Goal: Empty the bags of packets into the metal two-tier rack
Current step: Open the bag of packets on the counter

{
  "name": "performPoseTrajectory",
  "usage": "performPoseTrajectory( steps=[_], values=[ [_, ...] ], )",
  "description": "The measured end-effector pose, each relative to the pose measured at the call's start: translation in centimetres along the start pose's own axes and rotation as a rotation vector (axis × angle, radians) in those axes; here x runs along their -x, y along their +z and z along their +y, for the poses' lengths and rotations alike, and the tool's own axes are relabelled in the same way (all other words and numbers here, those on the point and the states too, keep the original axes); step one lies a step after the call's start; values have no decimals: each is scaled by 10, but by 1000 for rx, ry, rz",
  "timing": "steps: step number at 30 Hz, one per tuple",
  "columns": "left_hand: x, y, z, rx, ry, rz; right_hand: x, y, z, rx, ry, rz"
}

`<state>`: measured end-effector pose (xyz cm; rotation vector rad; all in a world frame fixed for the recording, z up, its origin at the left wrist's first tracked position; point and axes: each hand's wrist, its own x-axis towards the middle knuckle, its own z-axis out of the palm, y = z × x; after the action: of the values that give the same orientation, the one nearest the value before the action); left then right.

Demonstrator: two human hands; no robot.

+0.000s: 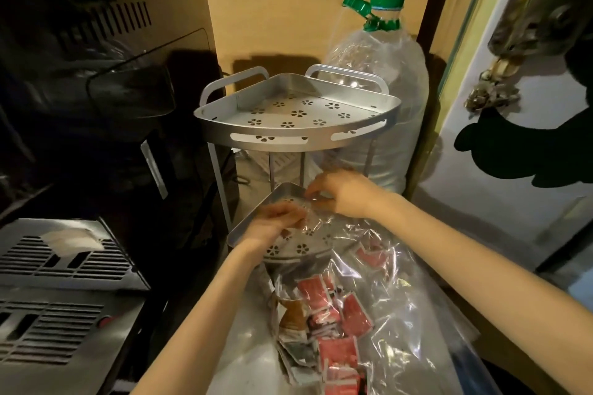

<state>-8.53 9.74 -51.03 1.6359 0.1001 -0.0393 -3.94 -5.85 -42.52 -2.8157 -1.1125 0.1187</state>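
Packets (324,324) sit heaped in the clear bag (369,282) below both hands, whose left (272,221) and right (340,192) grips pinch its mouth over the rack's (298,112) lower tier; a slipping film could spill them onto the table.

A home kitchen corner is suggested here: a black coffee machine (106,80) with a steel drip grille (61,266) is seen left of the fingers (290,213), a large green-capped water bottle (382,80) behind them, and a decorated fridge door (500,138) to their right.
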Motion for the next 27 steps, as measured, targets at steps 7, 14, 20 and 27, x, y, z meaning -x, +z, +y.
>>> performPoseTrajectory(
  steps=[7, 14, 20, 27],
  values=[
    [2, -3, -4, 71, -73, -8, 4, 15, 10, -235, -8, 143],
    [-2, -4, -5, 239, -133, -58, 12, 26, 8, -175, -128, 350],
    [-4, 0, -4, 304, -198, -54, 14, 36, 12, -148, -144, 456],
    [-7, 4, -2, 232, -193, -25, 14, 34, 11, -240, -107, 416]
  ],
)
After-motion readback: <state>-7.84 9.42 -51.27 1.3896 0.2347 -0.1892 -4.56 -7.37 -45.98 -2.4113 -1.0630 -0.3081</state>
